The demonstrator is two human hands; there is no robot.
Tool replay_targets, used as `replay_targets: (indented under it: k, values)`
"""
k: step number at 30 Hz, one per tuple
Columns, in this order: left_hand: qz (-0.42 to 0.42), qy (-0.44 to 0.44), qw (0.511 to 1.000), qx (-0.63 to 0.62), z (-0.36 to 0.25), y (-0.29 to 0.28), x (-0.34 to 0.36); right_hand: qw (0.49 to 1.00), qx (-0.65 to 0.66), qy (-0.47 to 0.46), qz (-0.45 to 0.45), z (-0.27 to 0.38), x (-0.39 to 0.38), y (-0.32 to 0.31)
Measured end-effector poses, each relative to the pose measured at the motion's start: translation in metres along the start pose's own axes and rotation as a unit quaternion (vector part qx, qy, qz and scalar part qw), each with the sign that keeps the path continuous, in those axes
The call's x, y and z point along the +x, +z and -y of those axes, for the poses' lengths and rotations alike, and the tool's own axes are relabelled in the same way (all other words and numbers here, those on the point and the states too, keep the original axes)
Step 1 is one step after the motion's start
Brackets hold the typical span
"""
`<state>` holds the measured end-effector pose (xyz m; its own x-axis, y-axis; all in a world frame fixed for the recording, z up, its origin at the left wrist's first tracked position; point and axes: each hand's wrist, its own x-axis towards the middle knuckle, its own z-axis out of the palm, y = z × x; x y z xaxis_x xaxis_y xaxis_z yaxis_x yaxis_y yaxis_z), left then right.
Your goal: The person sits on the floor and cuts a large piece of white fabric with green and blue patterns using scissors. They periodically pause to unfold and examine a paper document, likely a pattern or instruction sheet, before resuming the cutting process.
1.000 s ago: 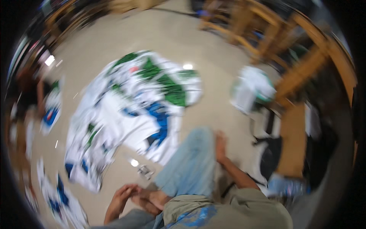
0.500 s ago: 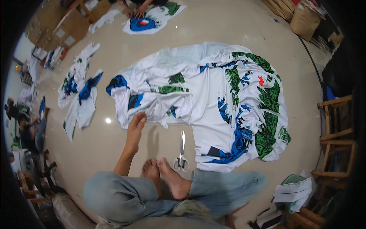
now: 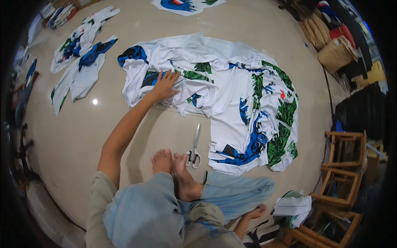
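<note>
My left hand (image 3: pixel 165 86) lies on a crumpled heap of white fabric (image 3: pixel 226 87) printed with blue and green patterns, its fingers apart over the folds at the left part of the heap. Scissors with white and black handles (image 3: pixel 194 155) lie on the floor between the heap and my bare feet (image 3: pixel 186 186), pointing away from me. My right hand (image 3: pixel 253 213) is low beside my right leg, fingers apart, beside a green round object (image 3: pixel 291 206) with white material on it.
Smaller printed fabric pieces lie at the upper left (image 3: pixel 89 80) and top centre (image 3: pixel 190 6). Wooden stools (image 3: pixel 343 165), brown paper sacks (image 3: pixel 337 56) and a black bundle (image 3: pixel 359 107) line the right side. A person's leg (image 3: pixel 25 95) shows at the far left edge.
My left hand has moved forward from near my feet onto the fabric heap. My right hand has come into clearer view beside my leg. The view has swung about.
</note>
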<state>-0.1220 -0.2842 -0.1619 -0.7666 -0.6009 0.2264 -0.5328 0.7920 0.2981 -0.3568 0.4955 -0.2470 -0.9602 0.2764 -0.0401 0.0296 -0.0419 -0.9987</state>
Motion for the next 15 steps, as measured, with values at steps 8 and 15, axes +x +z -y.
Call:
replay_targets:
  k: [8,15]
  values:
    - [-0.162,0.042,0.980,-0.103,-0.043,-0.029,-0.079,0.789,-0.296,-0.117,0.525,0.145,-0.144,0.260]
    - [-0.038,-0.096,0.994,0.040,-0.027,-0.071,-0.342,0.652,-0.369,-0.276,0.603,0.087,-0.263,0.324]
